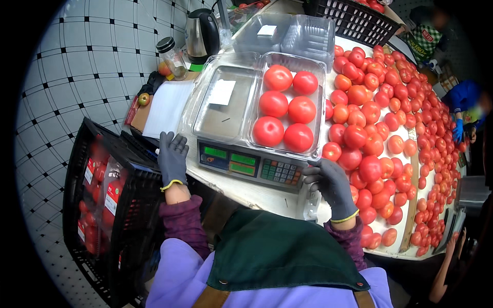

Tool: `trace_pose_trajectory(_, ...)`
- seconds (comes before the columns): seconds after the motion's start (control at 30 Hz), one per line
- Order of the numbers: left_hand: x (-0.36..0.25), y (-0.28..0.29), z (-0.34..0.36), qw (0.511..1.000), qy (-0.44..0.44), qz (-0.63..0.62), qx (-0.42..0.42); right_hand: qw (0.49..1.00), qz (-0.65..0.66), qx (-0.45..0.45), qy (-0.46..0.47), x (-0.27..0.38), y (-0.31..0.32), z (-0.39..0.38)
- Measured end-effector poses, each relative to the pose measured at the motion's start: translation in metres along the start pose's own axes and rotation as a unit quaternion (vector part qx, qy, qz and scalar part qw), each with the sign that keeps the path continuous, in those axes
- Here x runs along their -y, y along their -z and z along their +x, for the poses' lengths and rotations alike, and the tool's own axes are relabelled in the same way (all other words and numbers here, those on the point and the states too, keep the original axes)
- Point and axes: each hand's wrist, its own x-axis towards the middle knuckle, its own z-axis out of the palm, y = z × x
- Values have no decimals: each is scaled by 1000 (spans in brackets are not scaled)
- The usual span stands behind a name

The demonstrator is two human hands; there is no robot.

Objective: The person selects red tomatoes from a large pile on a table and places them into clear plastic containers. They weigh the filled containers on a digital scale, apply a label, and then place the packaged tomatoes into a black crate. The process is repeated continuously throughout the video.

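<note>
A clear plastic clamshell box [319, 123] lies unfolded on a digital scale [246, 177]. Its right half holds several red tomatoes [273, 104] in two columns; a white label [222, 92] is on its lid half at the left. My left hand [173, 159], in a grey glove with a yellow cuff, is left of the scale, fingers stretched out and nothing in them. My right hand [333, 186], gloved alike, is beside the scale's keypad at the box's near right corner. Its fingers are apart and slightly bent, with nothing visible between them; whether they touch the box I cannot tell.
Loose tomatoes [371, 167] cover the table's right side. More open clamshells [313, 38] lie behind the scale, near a black crate [354, 20]. A kettle [200, 38] and jar [172, 56] stand back left. A black crate of packed tomatoes [141, 177] is at left. People work at far right.
</note>
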Motion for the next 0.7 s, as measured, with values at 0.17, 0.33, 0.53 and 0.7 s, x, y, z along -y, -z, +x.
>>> trace_pose_trajectory(0.17, -12, -17, 13, 997, 11, 28, 75, 1000, 20, -13, 20, -2, -15, 4)
trace_pose_trajectory(0.33, -31, -51, 12, 967, 40, -205, 147, 999, 24, -28, 40, 0, -22, 8)
trace_pose_trajectory(0.53, 7, -152, -42, 711, -302, 451, 446, 995, 73, -73, 12, 6, -25, 20)
trace_pose_trajectory(0.7, 14, -183, -49, 555, -414, 553, 464, 995, -38, -88, 33, 10, -29, 25)
